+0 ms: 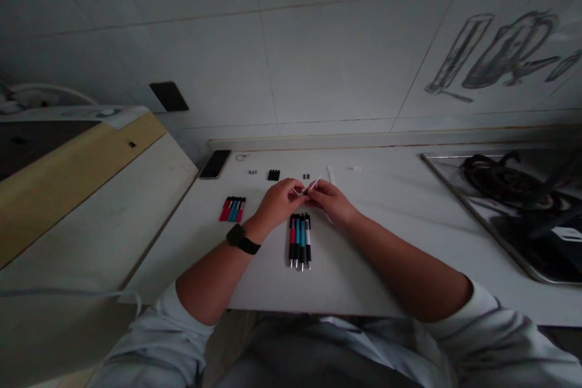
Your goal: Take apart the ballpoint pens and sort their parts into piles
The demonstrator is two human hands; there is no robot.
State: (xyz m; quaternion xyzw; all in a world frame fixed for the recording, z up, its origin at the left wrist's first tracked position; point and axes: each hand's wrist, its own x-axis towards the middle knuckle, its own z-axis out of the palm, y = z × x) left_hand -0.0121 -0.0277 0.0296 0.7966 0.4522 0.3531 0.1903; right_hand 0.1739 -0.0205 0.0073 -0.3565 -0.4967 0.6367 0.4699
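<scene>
White thin refill tube [313, 183] is pinched between fingertips of the left hand [278, 200] and the right hand [331, 200], both closed on it, above the row of assembled pens [300, 240]

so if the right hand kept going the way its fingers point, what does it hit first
The left hand: the right hand points leftward at it, and both pinch a thin white rod between them. Depth is hard to judge, but the fingertips look nearly touching.
</scene>
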